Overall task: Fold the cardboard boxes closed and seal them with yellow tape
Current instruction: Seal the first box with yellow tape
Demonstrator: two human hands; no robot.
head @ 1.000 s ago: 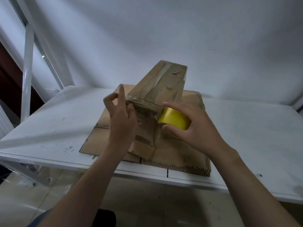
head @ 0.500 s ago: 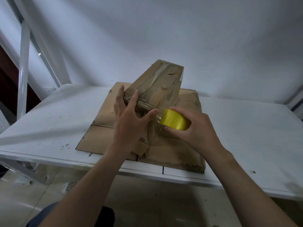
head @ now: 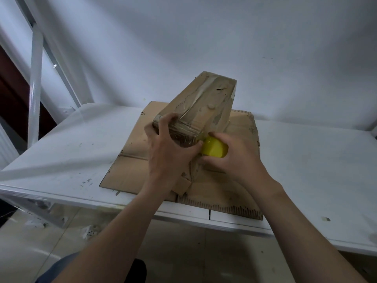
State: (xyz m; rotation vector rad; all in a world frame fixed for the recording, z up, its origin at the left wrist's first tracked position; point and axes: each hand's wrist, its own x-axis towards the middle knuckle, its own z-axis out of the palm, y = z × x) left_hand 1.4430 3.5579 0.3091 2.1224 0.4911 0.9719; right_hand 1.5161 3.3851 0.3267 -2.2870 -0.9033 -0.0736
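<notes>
Two hands work at the near end of one box (head: 201, 105), which stands on flat cardboard (head: 130, 166) laid on a white table (head: 306, 160).

1. Left hand (head: 167, 152): the fingers are spread and clamped over the near end of the box, thumb toward the tape side. This grip appears to press the folded flaps shut and to steady the box against the pull of the tape.

2. Right hand (head: 234, 158): the fingers are curled around a yellow tape roll (head: 214, 149), grasping it. The roll sits just beside the right near corner of the box, touching or almost touching the left thumb. Whether a strip already runs from roll to box cannot be told. Holding the roll this close likely keeps the strip short and taut for laying across the end.

3. Box attitude: the long axis runs away from the person and slightly to the right. The far end is raised and the near end is low, so the box tilts upward away from the person. Its top face carries worn, glossy old tape along its length.

4. Flat cardboard: it lies under the box and reaches the near table edge, serving as a work pad or as stock for further boxes.
</notes>
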